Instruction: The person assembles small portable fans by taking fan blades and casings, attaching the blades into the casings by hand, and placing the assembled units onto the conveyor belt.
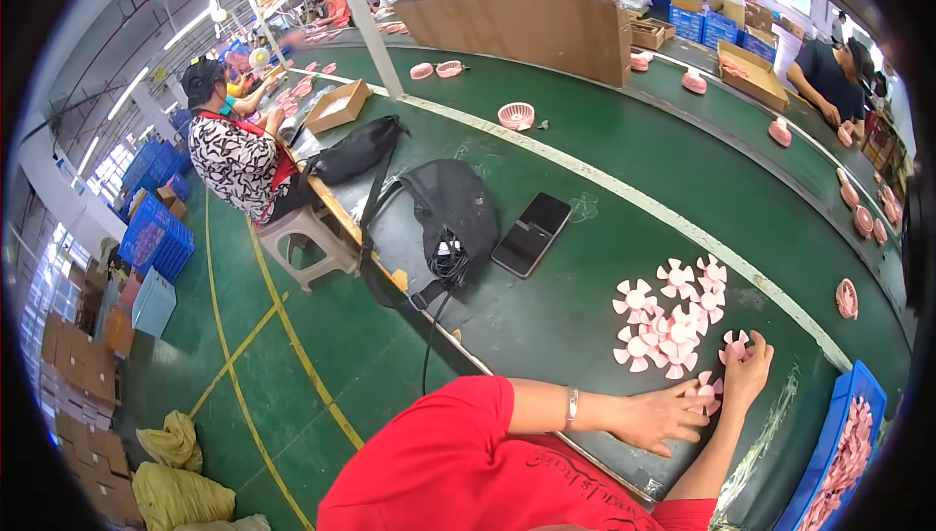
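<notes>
My right hand (747, 371) pinches a small pink plastic fan blade (735, 344) between thumb and fingers, at the right side of the pile. Just left of it, my left hand (665, 418) lies low over the green table with its fingers spread. Its fingertips touch another pink fan blade (711, 391). Beyond both hands lies a loose pile of several pink fan blades (675, 326), some overlapping. A blue crate (850, 375) full of small pink parts stands to the right of my right forearm.
A phone (532, 235) and a black bag (450, 209) with a cable lie on the table to the left. Past a white line, a green conveyor belt (624, 151) carries pink fan housings (516, 117). A cardboard panel (517, 29) stands behind. Co-workers sit at left and far right.
</notes>
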`<action>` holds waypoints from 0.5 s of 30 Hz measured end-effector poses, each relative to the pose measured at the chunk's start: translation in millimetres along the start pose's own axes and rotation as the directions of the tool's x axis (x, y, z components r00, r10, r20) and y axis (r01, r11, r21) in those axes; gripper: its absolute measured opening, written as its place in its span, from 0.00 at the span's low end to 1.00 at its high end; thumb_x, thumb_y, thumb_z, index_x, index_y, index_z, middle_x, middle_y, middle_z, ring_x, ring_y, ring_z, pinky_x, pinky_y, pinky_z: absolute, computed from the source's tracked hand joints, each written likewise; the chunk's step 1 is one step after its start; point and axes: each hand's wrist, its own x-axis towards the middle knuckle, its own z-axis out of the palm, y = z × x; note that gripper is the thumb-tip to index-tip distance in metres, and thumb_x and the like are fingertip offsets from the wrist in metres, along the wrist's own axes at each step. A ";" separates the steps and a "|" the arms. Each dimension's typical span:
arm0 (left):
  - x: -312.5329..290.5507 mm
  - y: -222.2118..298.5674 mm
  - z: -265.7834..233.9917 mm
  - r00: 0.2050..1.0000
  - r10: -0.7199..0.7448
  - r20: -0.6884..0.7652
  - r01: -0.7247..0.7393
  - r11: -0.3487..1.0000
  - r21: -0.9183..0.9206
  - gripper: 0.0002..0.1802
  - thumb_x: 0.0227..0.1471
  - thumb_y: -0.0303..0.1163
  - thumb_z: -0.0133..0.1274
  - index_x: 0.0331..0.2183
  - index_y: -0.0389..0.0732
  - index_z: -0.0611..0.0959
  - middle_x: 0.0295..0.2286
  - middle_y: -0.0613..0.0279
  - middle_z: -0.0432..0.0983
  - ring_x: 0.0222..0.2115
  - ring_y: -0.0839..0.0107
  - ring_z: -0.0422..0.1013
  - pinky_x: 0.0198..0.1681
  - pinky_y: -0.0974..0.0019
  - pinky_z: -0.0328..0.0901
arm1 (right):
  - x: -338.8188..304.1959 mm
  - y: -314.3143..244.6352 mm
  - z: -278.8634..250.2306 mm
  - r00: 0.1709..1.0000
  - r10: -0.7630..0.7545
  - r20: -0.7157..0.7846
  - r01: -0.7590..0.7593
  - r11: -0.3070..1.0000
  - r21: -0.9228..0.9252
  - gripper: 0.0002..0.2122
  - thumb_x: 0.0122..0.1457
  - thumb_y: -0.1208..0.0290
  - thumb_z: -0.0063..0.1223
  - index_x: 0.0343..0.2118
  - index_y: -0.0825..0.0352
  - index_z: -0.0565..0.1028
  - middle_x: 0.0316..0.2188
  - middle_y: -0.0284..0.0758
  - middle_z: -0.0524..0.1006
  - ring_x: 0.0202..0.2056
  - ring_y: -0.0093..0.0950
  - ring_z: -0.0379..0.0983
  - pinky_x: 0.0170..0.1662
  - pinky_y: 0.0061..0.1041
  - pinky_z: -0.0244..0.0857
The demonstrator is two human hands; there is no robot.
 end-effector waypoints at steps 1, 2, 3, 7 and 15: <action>-1.1 -2.3 1.3 1.000 -0.008 -0.003 0.008 1.000 0.003 0.29 0.37 0.43 0.63 0.43 0.43 0.77 0.49 0.54 0.65 0.61 0.53 0.47 0.61 0.37 0.39 | 0.0 2.5 1.9 1.000 -0.005 0.007 0.005 1.000 0.002 0.18 0.43 0.75 0.61 0.41 0.65 0.74 0.30 0.38 0.69 0.32 0.38 0.70 0.36 0.34 0.64; -1.2 -7.1 3.0 0.997 -0.064 -0.038 0.067 0.994 0.091 0.29 0.37 0.44 0.62 0.43 0.42 0.77 0.49 0.54 0.65 0.61 0.53 0.47 0.61 0.38 0.40 | 0.6 8.2 2.7 1.000 0.000 0.012 0.000 0.999 -0.034 0.17 0.43 0.74 0.61 0.39 0.65 0.74 0.30 0.38 0.69 0.31 0.38 0.70 0.36 0.34 0.64; -1.0 -11.3 4.1 0.990 -0.117 -0.076 0.129 0.976 0.177 0.30 0.38 0.44 0.62 0.44 0.42 0.77 0.48 0.55 0.65 0.60 0.54 0.47 0.61 0.38 0.41 | 0.8 11.6 3.4 1.000 0.005 0.016 -0.004 0.997 -0.071 0.16 0.43 0.72 0.62 0.37 0.65 0.75 0.29 0.37 0.70 0.31 0.38 0.70 0.36 0.35 0.64; 1.1 -13.6 -8.2 0.939 -0.305 -0.161 0.335 0.915 0.222 0.24 0.38 0.39 0.62 0.39 0.40 0.76 0.44 0.56 0.67 0.57 0.55 0.52 0.58 0.39 0.45 | -0.2 17.1 0.6 1.000 -0.007 0.022 0.011 0.983 -0.181 0.13 0.45 0.68 0.60 0.35 0.64 0.76 0.29 0.35 0.71 0.32 0.37 0.71 0.36 0.38 0.62; -6.4 -19.7 -13.6 0.926 -0.262 -0.272 0.281 0.959 0.034 0.18 0.39 0.31 0.61 0.36 0.40 0.76 0.35 0.57 0.70 0.49 0.56 0.63 0.54 0.48 0.56 | 7.5 25.7 20.0 0.997 -0.009 -0.080 0.036 0.937 0.348 0.11 0.53 0.67 0.58 0.37 0.67 0.76 0.27 0.32 0.73 0.26 0.23 0.69 0.29 0.23 0.63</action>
